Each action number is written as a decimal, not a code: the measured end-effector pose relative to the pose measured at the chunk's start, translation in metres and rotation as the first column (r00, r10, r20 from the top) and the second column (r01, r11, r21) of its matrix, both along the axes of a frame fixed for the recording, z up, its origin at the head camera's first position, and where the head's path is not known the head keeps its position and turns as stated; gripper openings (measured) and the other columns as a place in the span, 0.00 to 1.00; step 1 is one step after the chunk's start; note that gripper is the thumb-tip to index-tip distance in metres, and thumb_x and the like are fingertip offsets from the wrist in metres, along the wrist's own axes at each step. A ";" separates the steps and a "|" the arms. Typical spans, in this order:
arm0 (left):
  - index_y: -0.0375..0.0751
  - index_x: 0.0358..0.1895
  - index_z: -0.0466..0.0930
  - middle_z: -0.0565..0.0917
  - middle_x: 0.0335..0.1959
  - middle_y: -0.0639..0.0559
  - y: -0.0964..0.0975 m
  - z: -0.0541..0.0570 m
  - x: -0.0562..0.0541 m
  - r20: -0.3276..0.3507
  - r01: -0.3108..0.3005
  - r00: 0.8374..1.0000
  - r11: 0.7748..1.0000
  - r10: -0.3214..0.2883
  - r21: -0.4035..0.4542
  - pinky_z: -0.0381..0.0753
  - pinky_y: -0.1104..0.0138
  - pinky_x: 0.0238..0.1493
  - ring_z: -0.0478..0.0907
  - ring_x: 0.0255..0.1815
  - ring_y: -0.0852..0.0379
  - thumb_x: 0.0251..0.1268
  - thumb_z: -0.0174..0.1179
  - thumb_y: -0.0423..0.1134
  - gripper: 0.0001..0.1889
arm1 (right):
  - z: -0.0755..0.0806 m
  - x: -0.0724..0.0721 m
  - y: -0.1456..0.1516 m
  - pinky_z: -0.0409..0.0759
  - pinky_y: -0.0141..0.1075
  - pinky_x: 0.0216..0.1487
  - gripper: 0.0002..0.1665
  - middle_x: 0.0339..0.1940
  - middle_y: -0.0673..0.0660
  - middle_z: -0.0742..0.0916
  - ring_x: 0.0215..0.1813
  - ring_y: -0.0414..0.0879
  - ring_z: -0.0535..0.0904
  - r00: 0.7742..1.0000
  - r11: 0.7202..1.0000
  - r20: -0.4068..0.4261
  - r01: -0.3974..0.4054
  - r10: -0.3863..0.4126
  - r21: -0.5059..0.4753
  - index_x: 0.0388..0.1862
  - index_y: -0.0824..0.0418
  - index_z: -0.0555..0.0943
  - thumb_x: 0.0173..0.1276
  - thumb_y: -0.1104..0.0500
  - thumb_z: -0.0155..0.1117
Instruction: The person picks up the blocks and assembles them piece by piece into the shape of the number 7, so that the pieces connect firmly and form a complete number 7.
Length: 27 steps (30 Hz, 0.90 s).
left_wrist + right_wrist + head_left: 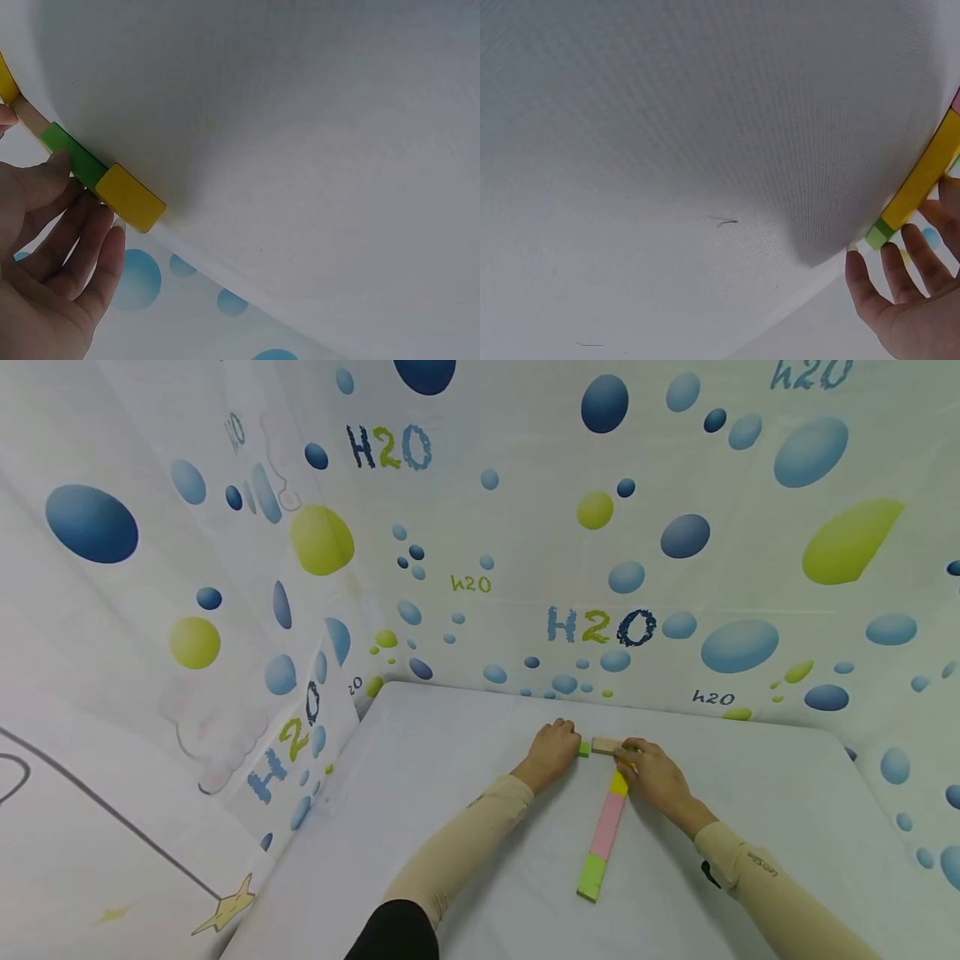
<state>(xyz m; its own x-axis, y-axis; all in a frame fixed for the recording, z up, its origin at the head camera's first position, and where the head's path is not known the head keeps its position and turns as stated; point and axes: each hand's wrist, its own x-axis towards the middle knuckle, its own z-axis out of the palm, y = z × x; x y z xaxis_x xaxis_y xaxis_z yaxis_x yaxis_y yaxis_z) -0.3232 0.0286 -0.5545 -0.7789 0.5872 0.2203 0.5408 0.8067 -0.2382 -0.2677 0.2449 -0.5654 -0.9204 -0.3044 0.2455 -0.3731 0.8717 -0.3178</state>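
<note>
Coloured flat blocks form a corner on the white table. My left hand (551, 752) pinches a green block (75, 154), its thumb on the near side and fingers beyond. A yellow block (131, 199) adjoins that block's outer end, covered by the hand in the head view. A plain wooden block (606, 746) lies between the hands. My right hand (656, 777) grips the yellow block (926, 169) at the corner, fingertips along its side. Another green block (880, 234) shows at that block's far end. Toward me run a pink strip (607, 825) and a green end block (592, 877).
The white-covered table (450, 727) has rounded far corners. Behind it stands a white wall sheet (525, 510) printed with blue and green bubbles and H2O lettering. A similar printed sheet (150, 710) borders the left side.
</note>
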 end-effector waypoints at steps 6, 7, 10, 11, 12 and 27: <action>0.48 0.46 0.91 0.85 0.43 0.54 0.002 0.000 -0.001 0.005 -0.012 1.000 1.000 0.012 0.010 0.82 0.65 0.45 0.81 0.46 0.57 0.73 0.64 0.35 0.07 | 0.000 0.001 0.001 0.78 0.60 0.62 0.21 0.63 0.67 0.82 0.62 0.67 0.79 1.000 1.000 -0.001 0.004 -0.004 0.000 0.63 0.65 0.84 0.73 0.61 0.70; 0.48 0.46 0.91 0.85 0.44 0.54 0.002 0.000 -0.001 0.007 -0.013 1.000 1.000 0.013 0.012 0.83 0.65 0.45 0.81 0.46 0.57 0.73 0.64 0.35 0.08 | 0.000 0.001 0.001 0.78 0.60 0.62 0.21 0.63 0.67 0.82 0.62 0.67 0.79 1.000 1.000 -0.001 0.004 -0.004 -0.001 0.63 0.65 0.84 0.73 0.61 0.70; 0.48 0.47 0.91 0.85 0.44 0.54 0.004 0.000 -0.002 0.012 -0.016 1.000 1.000 0.016 0.014 0.82 0.65 0.45 0.81 0.46 0.57 0.73 0.64 0.35 0.08 | 0.000 0.002 0.001 0.77 0.61 0.62 0.22 0.63 0.67 0.82 0.62 0.67 0.79 1.000 1.000 0.002 0.007 -0.007 0.000 0.63 0.65 0.84 0.73 0.60 0.70; 0.48 0.47 0.91 0.86 0.44 0.54 0.004 0.000 -0.003 0.013 -0.016 1.000 1.000 0.016 0.016 0.82 0.65 0.45 0.81 0.46 0.57 0.73 0.64 0.35 0.08 | 0.000 0.002 0.001 0.77 0.61 0.62 0.22 0.63 0.67 0.82 0.62 0.67 0.78 1.000 1.000 0.003 0.008 -0.008 0.000 0.63 0.64 0.84 0.73 0.60 0.70; 0.48 0.48 0.91 0.85 0.45 0.54 0.004 0.000 -0.003 0.014 -0.017 1.000 1.000 0.017 0.014 0.83 0.65 0.45 0.81 0.47 0.57 0.74 0.64 0.35 0.08 | 0.001 0.002 0.001 0.77 0.61 0.63 0.22 0.63 0.67 0.82 0.62 0.67 0.78 1.000 1.000 0.003 0.010 -0.010 0.002 0.63 0.64 0.84 0.73 0.60 0.70; 0.49 0.46 0.91 0.85 0.43 0.54 0.007 -0.010 -0.013 -0.029 -0.026 0.999 0.999 0.027 0.031 0.83 0.65 0.43 0.81 0.45 0.57 0.73 0.65 0.35 0.07 | 0.003 0.001 0.000 0.77 0.61 0.62 0.21 0.63 0.68 0.82 0.62 0.68 0.78 1.000 1.000 -0.001 0.001 -0.001 0.006 0.62 0.65 0.85 0.73 0.61 0.69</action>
<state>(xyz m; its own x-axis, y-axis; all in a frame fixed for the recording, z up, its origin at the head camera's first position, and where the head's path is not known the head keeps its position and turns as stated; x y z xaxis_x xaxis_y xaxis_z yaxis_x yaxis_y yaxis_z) -0.3357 0.0357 -0.5647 -0.7870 0.5588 0.2613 0.5121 0.8280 -0.2285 -0.2671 0.2451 -0.5626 -0.9204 -0.3051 0.2446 -0.3727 0.8739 -0.3122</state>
